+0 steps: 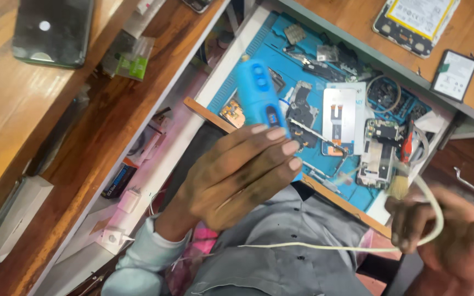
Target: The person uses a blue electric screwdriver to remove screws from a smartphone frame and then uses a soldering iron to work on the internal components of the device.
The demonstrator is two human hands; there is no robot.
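Blue tool's (260, 93) lower end hidden in left hand (237, 175); right hand (451, 230) blurred

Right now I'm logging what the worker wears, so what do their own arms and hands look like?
Both hands are bare, no gloves or rings visible. The left hand has dark smudges on its fingers, and its wrist ends in a light blue-grey buttoned sleeve cuff. The right hand is blurred; no sleeve shows.

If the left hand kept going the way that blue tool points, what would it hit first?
Probably the blue mat in the open drawer; the left hand aims the blue tool toward its far corner, though depth is unclear.
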